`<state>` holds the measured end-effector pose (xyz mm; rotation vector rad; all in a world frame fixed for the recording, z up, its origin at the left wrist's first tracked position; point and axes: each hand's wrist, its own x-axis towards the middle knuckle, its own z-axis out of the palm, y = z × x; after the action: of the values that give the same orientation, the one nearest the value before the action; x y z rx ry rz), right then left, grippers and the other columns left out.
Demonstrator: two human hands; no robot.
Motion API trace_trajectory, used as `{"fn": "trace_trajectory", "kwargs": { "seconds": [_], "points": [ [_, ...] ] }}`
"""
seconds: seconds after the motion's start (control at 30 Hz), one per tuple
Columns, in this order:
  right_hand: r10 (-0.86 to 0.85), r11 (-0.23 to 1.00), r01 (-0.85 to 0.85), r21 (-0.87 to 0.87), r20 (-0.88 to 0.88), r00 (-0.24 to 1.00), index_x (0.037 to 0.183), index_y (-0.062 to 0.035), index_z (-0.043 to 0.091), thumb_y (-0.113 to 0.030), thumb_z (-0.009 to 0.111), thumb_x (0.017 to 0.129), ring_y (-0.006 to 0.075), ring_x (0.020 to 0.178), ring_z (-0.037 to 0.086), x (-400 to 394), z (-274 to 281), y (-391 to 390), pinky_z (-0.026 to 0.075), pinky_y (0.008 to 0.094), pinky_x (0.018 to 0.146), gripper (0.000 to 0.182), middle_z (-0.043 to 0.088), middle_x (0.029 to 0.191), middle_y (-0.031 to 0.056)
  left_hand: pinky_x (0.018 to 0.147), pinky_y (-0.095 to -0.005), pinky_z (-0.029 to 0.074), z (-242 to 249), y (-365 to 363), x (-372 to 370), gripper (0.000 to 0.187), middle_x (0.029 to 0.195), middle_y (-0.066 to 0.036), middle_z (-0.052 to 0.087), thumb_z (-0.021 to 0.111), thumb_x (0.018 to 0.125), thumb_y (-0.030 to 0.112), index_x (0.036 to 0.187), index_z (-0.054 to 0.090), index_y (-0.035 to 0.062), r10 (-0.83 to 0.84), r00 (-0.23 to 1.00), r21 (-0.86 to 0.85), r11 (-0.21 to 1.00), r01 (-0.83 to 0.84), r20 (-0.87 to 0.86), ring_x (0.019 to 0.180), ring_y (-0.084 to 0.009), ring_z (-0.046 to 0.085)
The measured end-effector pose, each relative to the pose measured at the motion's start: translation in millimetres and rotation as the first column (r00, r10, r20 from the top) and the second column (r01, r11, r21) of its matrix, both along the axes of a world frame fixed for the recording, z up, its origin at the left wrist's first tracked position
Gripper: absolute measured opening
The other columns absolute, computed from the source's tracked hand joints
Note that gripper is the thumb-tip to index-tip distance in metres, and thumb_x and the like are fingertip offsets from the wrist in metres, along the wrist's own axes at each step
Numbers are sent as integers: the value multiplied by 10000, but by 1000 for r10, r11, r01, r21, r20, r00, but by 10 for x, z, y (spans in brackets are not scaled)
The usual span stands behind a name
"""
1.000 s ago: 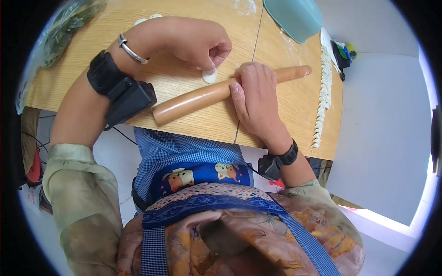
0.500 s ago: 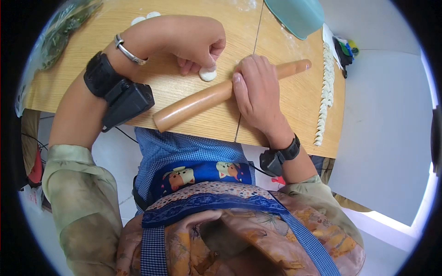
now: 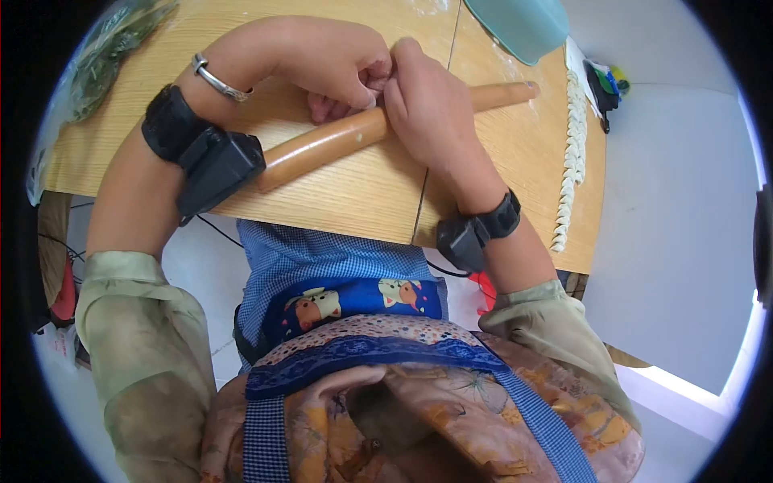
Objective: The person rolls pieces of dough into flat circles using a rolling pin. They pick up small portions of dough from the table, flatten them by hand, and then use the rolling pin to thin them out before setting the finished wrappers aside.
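My right hand [image 3: 431, 105] rests over the middle of a wooden rolling pin [image 3: 326, 147], its fingers wrapped round the far side. The pin slants from lower left to upper right on the wooden table [image 3: 362, 197]. Close against my right hand, my left hand [image 3: 346, 76] is curled with its fingers bent in beside the pin. The white dough disc is hidden behind the hands and the pin. What the left fingertips hold cannot be made out.
A bag of green leaves [image 3: 113, 60] lies at the far left. A teal bowl [image 3: 523, 28] sits at the far edge. Along the right edge runs a row of small pale dough pieces [image 3: 570, 165]. Beyond it is a dark item [image 3: 602, 88].
The rolling pin and my right hand have moved away from me, up to my left hand. The dough disc has gone out of sight, and two white rounds at the back are now hidden.
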<state>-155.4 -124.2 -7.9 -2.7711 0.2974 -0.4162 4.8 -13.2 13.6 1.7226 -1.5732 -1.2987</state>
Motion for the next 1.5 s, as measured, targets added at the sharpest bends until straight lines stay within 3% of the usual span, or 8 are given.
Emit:
{"fn": "trace_trajectory", "kwargs": {
  "seconds": [0.17,0.23,0.33,0.57,0.63,0.73,1.13,1.5],
  "points": [
    [78,985,-65,-157,77,994,987,-34,535,-139,602,929,385,868,557,-464,-5,97,420,506,798,137,566,881,166,560,-316,531,-5,-1,-26,173,723,-80,637,748,806,55,901,629,-28,-104,988,-93,989,115,116,597,-184,647],
    [83,989,-74,-129,65,994,996,-34,531,-141,609,926,377,898,540,-611,19,133,400,500,832,150,552,916,164,600,-349,497,-58,9,-31,209,724,-85,611,769,748,43,891,626,-10,-146,965,-347,913,216,218,638,-205,610],
    [95,991,-88,-101,63,993,1014,-34,531,-147,618,923,370,922,520,-707,14,148,380,493,868,170,533,947,164,630,-363,490,-118,14,-62,199,721,-88,594,756,735,39,880,625,0,-129,964,-374,903,210,231,676,-217,586],
    [98,990,-91,-110,64,993,1027,-34,537,-158,616,921,367,922,516,-716,11,144,380,485,868,182,528,942,164,626,-338,495,-56,24,-94,160,738,-82,617,741,755,29,871,636,-7,-98,971,-359,917,173,216,667,-195,598],
    [103,990,-95,-106,66,993,1020,-34,535,-159,612,921,365,919,513,-702,19,145,379,486,863,177,526,938,163,585,-300,510,-20,0,-98,124,756,-77,658,733,792,33,859,639,-15,-35,995,-145,988,49,97,644,-163,640],
    [115,989,-107,-107,71,991,997,-34,528,-157,605,918,361,908,508,-657,20,127,378,488,850,165,524,931,160,542,-274,529,45,22,-115,106,747,-75,680,728,830,41,845,647,-26,111,994,-27,993,-111,11,618,-144,678],
    [127,985,-112,-132,109,986,904,-12,558,-153,584,912,393,826,577,61,-56,-90,468,523,737,144,606,862,190,569,-276,575,22,3,11,190,699,-62,657,628,923,143,864,664,-34,61,998,-26,998,-61,-6,603,-144,678],
    [92,980,-75,-182,85,992,949,-31,539,-170,585,917,375,868,541,-448,-4,87,415,497,781,150,567,896,165,520,-264,508,-83,-27,-37,106,682,-60,639,701,837,64,841,640,-22,-60,989,-156,985,81,132,578,-126,637]
  ]
}}
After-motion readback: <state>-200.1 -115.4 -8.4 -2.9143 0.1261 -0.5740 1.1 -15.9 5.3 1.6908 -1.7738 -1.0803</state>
